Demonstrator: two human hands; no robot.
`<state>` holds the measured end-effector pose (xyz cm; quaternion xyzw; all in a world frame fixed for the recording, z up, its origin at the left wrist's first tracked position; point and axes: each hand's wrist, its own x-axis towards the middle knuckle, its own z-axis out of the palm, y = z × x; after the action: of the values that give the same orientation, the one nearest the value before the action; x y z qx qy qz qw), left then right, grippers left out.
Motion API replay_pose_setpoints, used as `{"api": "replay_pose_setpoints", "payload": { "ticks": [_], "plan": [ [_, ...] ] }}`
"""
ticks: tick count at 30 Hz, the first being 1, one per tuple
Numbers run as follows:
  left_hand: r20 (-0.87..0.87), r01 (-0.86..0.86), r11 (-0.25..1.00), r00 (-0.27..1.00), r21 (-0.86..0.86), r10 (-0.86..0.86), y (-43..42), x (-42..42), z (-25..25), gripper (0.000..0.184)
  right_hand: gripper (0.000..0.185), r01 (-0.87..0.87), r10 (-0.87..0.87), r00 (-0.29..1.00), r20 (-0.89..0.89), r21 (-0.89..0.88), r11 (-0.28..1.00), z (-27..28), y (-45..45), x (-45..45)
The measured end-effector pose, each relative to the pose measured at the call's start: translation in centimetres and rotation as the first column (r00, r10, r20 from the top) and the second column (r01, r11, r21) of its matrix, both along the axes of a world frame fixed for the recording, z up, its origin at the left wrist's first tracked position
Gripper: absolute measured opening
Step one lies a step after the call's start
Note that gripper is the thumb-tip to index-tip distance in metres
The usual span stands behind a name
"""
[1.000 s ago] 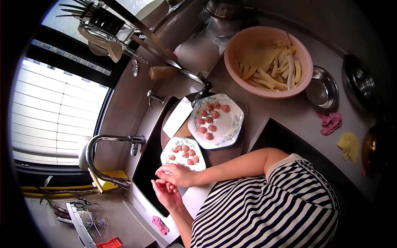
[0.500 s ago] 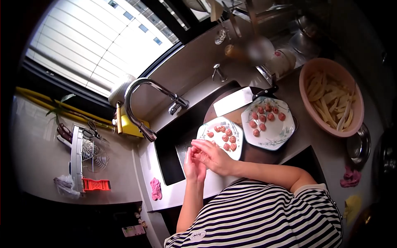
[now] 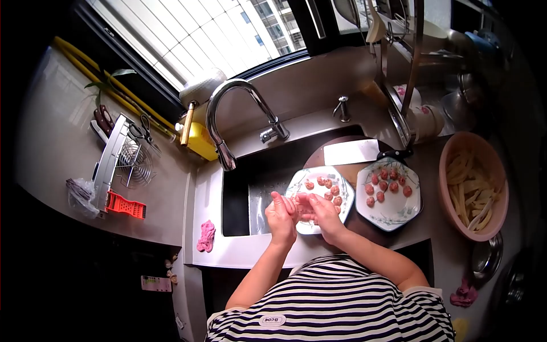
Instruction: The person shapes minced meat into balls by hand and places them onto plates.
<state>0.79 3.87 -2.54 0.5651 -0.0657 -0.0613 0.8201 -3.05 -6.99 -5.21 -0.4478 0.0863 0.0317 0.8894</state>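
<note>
Lying at ten o'clock from the hands is the sink (image 3: 236, 208); at three sits the right plate (image 3: 390, 206), at one the left plate (image 3: 297, 186). The left hand (image 3: 280, 220) and right hand (image 3: 323, 218) meet, fingers half-curled; whether they grasp anything, I cannot tell. Shaped meatballs (image 3: 394, 186) already rest on both plates; how much is left does not show.

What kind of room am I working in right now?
Most likely a kitchen: there's a sink with a faucet, a large knife on a round board, and two plates of small reddish balls.
</note>
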Motion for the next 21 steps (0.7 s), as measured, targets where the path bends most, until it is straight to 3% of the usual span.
{"api": "replay_pose_setpoints", "payload": {
  "ticks": [3,5,7,11,13,14,15,17,18,19,21],
  "plan": [
    [0.168,0.021,0.948,0.983,0.318,-0.078,-1.1,-1.3,2.0,0.051,0.045,-0.074,0.120,0.982,-0.146,0.287,0.955,0.1,0.0,-0.2],
    [0.290,-0.012,0.759,0.928,0.651,-0.234,-0.6,-0.8,1.1,0.033,0.048,-0.039,0.117,0.977,-0.176,0.395,0.918,-0.2,0.2,0.0],
    [0.657,-0.355,0.631,0.673,0.690,-0.339,-0.7,-0.8,1.4,0.026,0.051,0.008,0.086,0.982,-0.168,0.491,0.871,-1.3,0.1,0.7],
    [0.568,-0.233,0.801,0.808,0.552,-0.155,0.0,-0.8,0.8,0.024,0.053,-0.020,0.085,0.986,-0.146,0.399,0.917,-1.5,-0.5,0.7],
    [0.124,-0.007,0.964,0.992,0.266,-0.027,-0.1,-1.2,1.2,0.025,0.054,0.150,-0.150,0.989,-0.002,0.092,0.984,0.0,-0.2,0.3],
    [0.085,-0.003,0.962,0.996,0.274,-0.021,0.5,-0.2,-0.6,0.033,0.057,0.213,-0.177,0.962,0.209,-0.164,0.963,0.1,-0.3,0.4],
    [-0.101,0.053,0.987,0.994,0.150,-0.038,0.6,-0.2,-1.0,0.035,0.059,0.311,-0.138,0.899,0.415,-0.386,0.868,0.1,-0.4,0.4],
    [-0.433,0.094,0.988,0.891,-0.125,-0.139,0.8,-0.1,-1.5,0.040,0.059,0.261,0.040,0.875,0.483,-0.540,0.800,1.6,-0.6,-0.4],
    [-0.498,0.137,0.945,0.822,-0.297,-0.275,1.2,0.4,-4.2,0.045,0.060,0.340,0.093,0.838,0.538,-0.646,0.684,2.5,-0.4,-0.7],
    [-0.488,0.158,0.896,0.793,-0.414,-0.365,0.3,-0.5,-1.8,0.044,0.057,0.433,0.122,0.789,0.602,-0.687,0.584,3.0,-0.3,-0.9],
    [-0.680,-0.094,0.921,0.703,-0.379,-0.208,-1.8,-1.4,2.0,0.040,0.055,0.495,0.177,0.759,0.626,-0.732,0.468,2.8,-0.3,-1.0]
  ]
}}
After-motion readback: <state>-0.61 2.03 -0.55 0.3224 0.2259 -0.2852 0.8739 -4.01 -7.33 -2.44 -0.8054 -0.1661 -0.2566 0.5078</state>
